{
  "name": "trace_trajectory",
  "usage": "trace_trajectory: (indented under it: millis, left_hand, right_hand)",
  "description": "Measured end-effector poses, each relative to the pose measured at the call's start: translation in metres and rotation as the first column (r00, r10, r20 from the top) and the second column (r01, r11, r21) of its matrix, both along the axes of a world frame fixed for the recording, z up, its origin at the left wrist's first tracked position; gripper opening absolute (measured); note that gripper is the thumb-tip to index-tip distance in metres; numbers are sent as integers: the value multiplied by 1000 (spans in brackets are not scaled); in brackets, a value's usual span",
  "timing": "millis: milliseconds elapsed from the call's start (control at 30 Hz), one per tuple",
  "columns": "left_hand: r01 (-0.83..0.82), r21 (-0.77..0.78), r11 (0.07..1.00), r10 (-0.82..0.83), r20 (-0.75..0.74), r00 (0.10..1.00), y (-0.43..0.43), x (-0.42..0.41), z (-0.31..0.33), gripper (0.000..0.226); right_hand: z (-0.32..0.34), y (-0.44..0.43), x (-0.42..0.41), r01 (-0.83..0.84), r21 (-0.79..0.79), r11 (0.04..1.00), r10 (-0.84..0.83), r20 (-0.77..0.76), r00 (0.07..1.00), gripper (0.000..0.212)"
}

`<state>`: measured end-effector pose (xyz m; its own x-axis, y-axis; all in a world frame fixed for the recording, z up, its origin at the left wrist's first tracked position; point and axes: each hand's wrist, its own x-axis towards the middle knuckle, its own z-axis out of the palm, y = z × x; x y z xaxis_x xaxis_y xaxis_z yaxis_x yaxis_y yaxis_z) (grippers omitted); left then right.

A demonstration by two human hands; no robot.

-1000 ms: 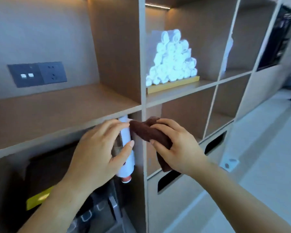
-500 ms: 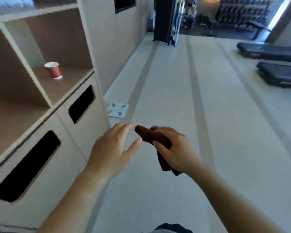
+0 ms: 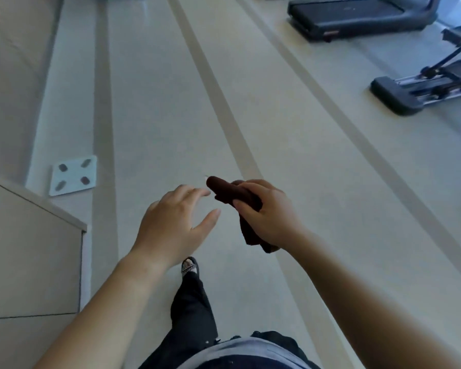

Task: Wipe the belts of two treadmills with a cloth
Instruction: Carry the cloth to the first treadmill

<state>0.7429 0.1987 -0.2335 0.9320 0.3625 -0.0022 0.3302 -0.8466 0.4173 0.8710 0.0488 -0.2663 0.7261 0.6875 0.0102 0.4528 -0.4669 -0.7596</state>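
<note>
One treadmill [image 3: 357, 14] nearer now; right hand [image 3: 272, 217] still grips cloth [image 3: 224, 187]

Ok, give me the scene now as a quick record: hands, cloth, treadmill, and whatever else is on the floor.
left hand: open, fingers spread, empty, beside the cloth
right hand: grips the cloth
cloth: dark brown, bunched, one end hanging below the hand
treadmill: one in view, ahead to the right, belt not yet touched
other machine: right edge, nearer than the treadmill
scale: white, flat on the floor by the left wall
cabinet: lower left
</note>
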Motion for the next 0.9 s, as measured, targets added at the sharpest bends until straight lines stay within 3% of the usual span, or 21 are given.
trace_trajectory:
  millis: [433,667,900]
  left_hand:
    - [179,-8,984,-179,-71,981,168,217,-24,49]
    - [282,-47,958,-285,-107,953,213,343,-30,51]
    - [409,-37,912,-410,-132,903,228,531,-47,56]
  right_hand:
    - [-7,145,182,200,-49,979,-204,-88,975,20]
    - [-13,182,288,303,-71,950,-309,-98,946,22]
    - [-35,188,450,439,-62,896,-443,-107,890,22]
